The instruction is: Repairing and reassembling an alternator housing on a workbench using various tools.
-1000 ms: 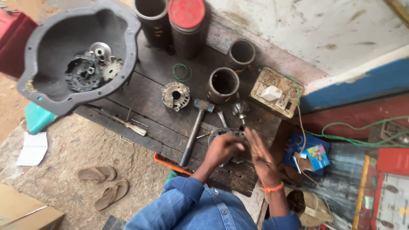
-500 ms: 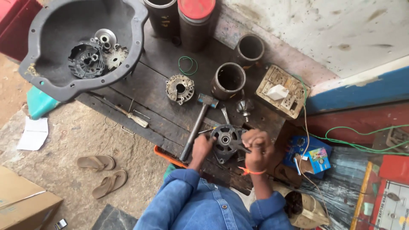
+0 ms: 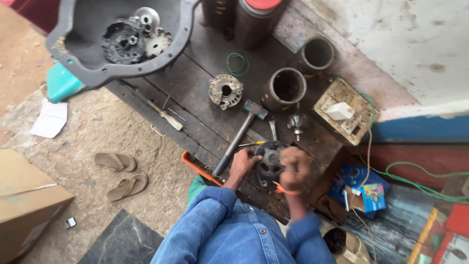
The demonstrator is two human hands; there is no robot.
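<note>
Round metal housing (image 3: 268, 164) sits on the tabletop (image 3: 195, 98) between both hands, the left hand (image 3: 243, 164) gripping its rim, the right hand (image 3: 294, 168) closed over its other side, blurred. Just beyond the left hand lies a hammer (image 3: 239, 137); farther off stand two metal cylinders (image 3: 286, 88).

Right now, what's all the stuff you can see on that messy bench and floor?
Housing: 1, dark metal, bench front, between both hands
Hammer: 1, grey, beside housing
Cylinders: 2, rusty, bench back
Plate: 1, grey, bench middle
Screwdriver: 1, pale handle, bench left
Pan: 1, grey, top left, holding parts
Socket board: 1, cream, right
Sandals: 2, tan, floor
Left hand: touching housing
Right hand: blurred, on housing
</note>
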